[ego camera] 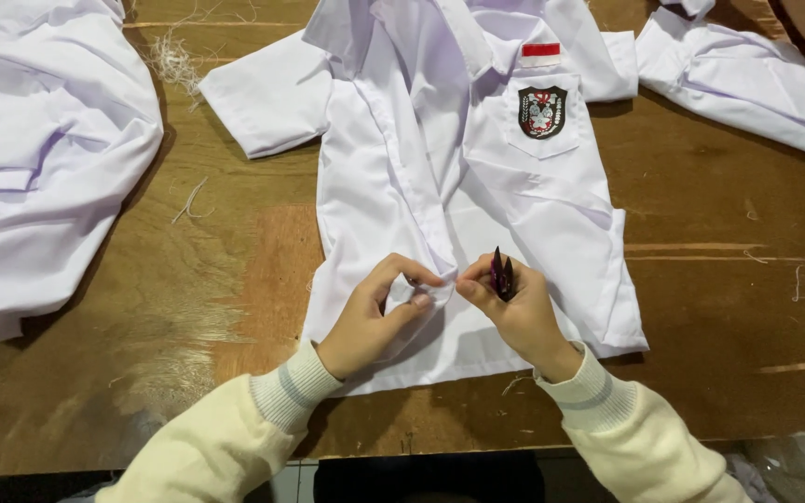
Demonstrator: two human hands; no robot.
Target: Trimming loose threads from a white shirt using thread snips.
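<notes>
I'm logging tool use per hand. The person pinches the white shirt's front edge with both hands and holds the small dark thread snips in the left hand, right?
Not quite: the head view shows the thread snips in the right hand, not the left. The left hand holds no tool. Both hands do pinch the front edge of the white shirt, which lies on the wooden table.

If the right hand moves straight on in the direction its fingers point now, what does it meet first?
The right hand, holding small dark thread snips, points left toward the left hand. It would first meet the pinched fold of the white shirt placket between them, then probably the left fingertips.
</notes>
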